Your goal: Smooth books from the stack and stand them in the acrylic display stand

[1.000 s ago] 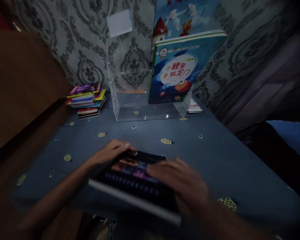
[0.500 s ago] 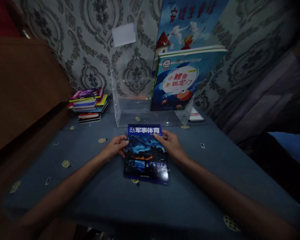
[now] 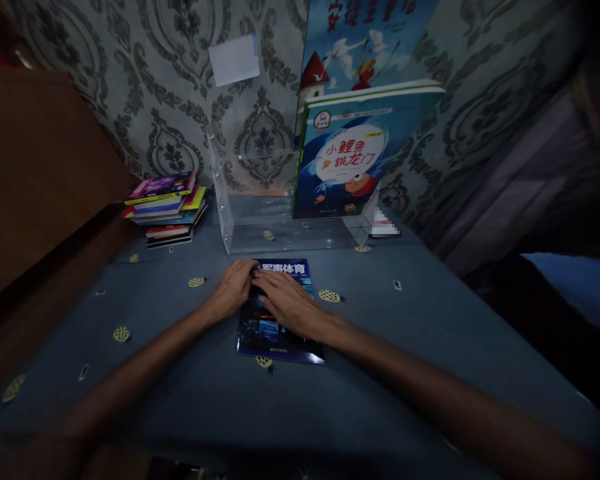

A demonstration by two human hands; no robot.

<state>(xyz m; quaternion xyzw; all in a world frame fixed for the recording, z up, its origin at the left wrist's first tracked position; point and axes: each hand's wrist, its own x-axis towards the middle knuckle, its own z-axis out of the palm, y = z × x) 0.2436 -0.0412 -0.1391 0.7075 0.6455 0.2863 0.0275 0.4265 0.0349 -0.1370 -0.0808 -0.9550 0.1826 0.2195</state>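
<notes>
A dark blue paperback book (image 3: 269,332) with white Chinese lettering and military pictures lies face up on the tablecloth. At its upper left edge my left hand (image 3: 233,288) grips the cover's border, fingers bent together; the thumb is hard to make out. My right hand (image 3: 293,305) rests across the upper middle of the cover, fingers stretched out flat toward the left hand, covering part of the title and picture. The fingertips of both hands nearly meet near the top left corner.
Behind the book stands a clear acrylic rack (image 3: 223,213) holding a carp picture book (image 3: 330,193); a taller blue book (image 3: 375,63) rises behind it. A stack of books (image 3: 167,207) sits at the left. A small white-and-red object (image 3: 385,227), blurred out, lies right of the rack.
The book, held by both side edges before, now lies flat. My right hand has moved left from its right edge onto the cover; my left hand has shifted up the left edge.
</notes>
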